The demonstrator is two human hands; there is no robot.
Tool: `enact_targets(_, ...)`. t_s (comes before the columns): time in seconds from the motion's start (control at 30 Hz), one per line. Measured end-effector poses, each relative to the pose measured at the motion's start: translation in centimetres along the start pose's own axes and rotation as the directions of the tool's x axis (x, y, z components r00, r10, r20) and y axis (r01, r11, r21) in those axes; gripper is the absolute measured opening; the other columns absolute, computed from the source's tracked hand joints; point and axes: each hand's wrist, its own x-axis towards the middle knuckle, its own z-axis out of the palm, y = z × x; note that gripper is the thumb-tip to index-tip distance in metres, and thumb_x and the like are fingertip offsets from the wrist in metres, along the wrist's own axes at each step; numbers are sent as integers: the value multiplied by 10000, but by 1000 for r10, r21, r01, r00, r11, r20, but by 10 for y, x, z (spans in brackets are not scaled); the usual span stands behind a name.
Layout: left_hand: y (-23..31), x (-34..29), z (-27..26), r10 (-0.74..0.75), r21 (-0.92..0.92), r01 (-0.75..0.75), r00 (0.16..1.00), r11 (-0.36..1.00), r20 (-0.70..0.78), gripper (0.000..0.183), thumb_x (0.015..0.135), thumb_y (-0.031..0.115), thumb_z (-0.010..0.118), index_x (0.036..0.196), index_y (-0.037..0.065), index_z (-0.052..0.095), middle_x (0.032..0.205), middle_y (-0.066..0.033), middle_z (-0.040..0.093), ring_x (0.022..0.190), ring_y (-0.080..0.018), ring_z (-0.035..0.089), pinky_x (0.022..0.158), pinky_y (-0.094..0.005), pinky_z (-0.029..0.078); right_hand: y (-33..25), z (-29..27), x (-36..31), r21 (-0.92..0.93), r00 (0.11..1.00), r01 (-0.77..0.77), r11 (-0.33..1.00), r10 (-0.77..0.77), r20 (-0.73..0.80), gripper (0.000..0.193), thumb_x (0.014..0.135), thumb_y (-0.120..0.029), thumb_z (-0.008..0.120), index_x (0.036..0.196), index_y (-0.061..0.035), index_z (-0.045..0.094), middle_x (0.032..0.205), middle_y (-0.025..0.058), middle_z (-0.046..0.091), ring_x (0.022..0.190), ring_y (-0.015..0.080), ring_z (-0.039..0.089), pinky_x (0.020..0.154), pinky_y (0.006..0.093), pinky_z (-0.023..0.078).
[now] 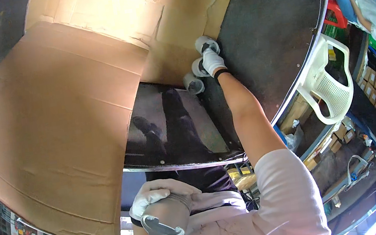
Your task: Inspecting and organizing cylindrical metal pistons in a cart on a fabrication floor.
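Observation:
My left hand (157, 193), in a white glove, is closed around a light grey plastic cylinder (169, 217), held close to my body. The cylinder is tilted, and its near open end has a notched rim. My right hand (213, 61), also gloved in white, with a black band at the wrist, reaches far across the dark table (275, 25). Its fingers close on a similar grey cylinder (199, 68), partly covered by the glove. Another cylinder (205, 43) touches the hand on the far side, and a third (193, 84) stands nearer, beside the cardboard.
A big brown cardboard sheet (55, 120) covers the left, overhanging the near edge. Further cardboard (188, 13) lies at the back. Beyond the table's right edge are a white plastic chair (328, 84), a person (369, 13), a red chair (336, 14) and small cartons (371, 84).

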Motion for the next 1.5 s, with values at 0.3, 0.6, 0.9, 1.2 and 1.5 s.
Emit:
enact_targets(0.3,-1,11,4,76,-133,-65,994,989,74,422,906,234,548,1022,-151,677,1111,-434,595,973,-572,636,895,-612,522,11,26,3,91,967,-120,988,138,-213,337,995,-264,403,1205,-72,584,978,237,707,920,427,681,797,525,542)
enact_targets(0.6,2,8,-24,10,-39,-3,979,999,204,437,940,214,522,1119,-164,650,1157,-425,585,1060,-574,606,964,-623,475,4,50,8,77,943,-129,989,146,-300,519,992,-183,359,1468,18,311,821,218,713,735,379,705,645,501,549)
enact_targets(0.9,-3,21,-25,30,25,-35,987,999,157,414,932,219,525,1106,-124,678,1139,-409,609,1040,-545,633,952,-598,492,4,29,0,37,874,-345,938,336,-352,578,913,-214,546,1452,-139,349,794,215,698,779,396,701,683,500,546)
enact_targets(1.2,-22,17,-25,250,-242,-222,964,944,90,428,928,244,529,1140,-98,675,1151,-401,611,1057,-541,629,946,-624,487,-43,-103,64,313,901,-216,925,312,-300,733,784,-715,608,1031,-36,733,1110,246,686,1068,411,647,913,474,509)
enact_targets(1.5,-35,23,-71,203,-188,-158,948,969,246,442,964,272,514,1202,-75,651,1233,-403,570,1162,-543,575,1027,-623,428,-74,-102,153,925,895,-378,-32,245,374,1284,574,-809,770,1507,-78,279,1303,179,556,1209,324,546,988,485,470)
